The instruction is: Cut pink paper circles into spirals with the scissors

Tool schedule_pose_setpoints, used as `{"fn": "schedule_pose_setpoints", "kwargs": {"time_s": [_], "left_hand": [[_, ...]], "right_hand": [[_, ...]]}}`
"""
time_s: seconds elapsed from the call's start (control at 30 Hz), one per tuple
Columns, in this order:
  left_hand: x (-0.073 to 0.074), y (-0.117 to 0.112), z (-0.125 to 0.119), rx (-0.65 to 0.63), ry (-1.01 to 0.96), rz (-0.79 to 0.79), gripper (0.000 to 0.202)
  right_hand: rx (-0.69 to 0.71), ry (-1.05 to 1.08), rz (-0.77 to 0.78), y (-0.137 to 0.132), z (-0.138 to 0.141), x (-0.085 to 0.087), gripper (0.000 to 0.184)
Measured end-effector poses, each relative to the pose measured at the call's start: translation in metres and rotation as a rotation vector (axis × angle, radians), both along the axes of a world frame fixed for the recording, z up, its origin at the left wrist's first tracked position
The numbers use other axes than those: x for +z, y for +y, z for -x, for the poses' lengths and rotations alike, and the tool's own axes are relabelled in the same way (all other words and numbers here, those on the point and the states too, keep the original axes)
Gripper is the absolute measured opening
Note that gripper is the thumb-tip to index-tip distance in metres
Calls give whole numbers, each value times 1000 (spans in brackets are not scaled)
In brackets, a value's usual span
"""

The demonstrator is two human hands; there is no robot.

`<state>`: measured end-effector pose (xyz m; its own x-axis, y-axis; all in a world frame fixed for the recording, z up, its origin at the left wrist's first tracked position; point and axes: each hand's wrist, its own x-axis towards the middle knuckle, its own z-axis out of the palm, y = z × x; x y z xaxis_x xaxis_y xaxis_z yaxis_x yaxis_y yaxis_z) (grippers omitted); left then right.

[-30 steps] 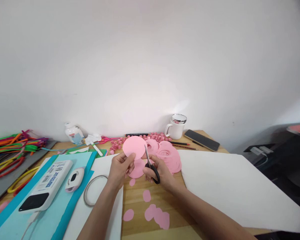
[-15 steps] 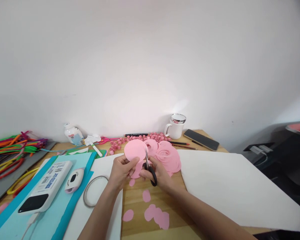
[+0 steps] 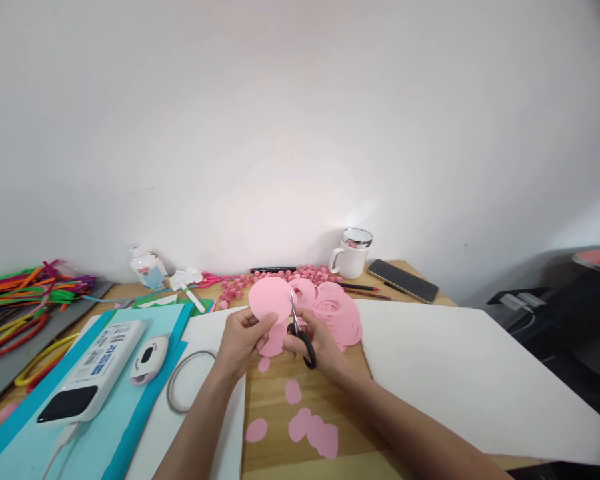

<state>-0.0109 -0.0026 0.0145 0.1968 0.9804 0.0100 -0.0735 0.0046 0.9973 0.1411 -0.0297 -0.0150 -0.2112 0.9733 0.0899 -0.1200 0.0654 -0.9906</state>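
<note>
Left hand (image 3: 243,340): pinches the low edge of a flat pink circle (image 3: 270,297), thumb on top.
Right hand (image 3: 324,347): grips the black-handled scissors (image 3: 307,347), blades pointing up.
Pink circle: is up in front of the person, with the blades right by its right edge. I can't tell if they touch it.
Cut already: curly pink pieces (image 3: 344,323) lie in a pile just behind the right hand, and little pink scraps (image 3: 293,392) lie on the wooden table (image 3: 275,408).
Not cut yet: most of the pink circle, I think, because its middle looks whole. I can't count any others.
Pink buds (image 3: 233,291): sit in a bunch at the back, by the white mug (image 3: 354,259).
Far right: a phone (image 3: 404,280) and a big white sheet (image 3: 445,373).
Far left: a white power bank (image 3: 93,373), a grey ring (image 3: 171,390) and bright fuzzy sticks (image 3: 30,293).
In the way: nothing blocks the blades, but the pile sits close behind.
</note>
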Motion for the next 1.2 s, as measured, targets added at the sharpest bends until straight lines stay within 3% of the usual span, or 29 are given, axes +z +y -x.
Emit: {"fn": "schedule_pose_setpoints", "kwargs": {"time_s": [0.3,0.57,0.77,1.2], "left_hand": [[-2,1,2,9,-30,-16,26],[1,1,-2,33,-170,17,28],[1,0,-2,82,-66,23,35],[4,-1,0,6,55,-9,37]], "right_hand": [[-15,-7,-3,0,0,-3,55],[17,17,14,0,2,-9,61],[65,1,9,-2,4,-10,64],[33,117,34,-4,3,5,62]]}}
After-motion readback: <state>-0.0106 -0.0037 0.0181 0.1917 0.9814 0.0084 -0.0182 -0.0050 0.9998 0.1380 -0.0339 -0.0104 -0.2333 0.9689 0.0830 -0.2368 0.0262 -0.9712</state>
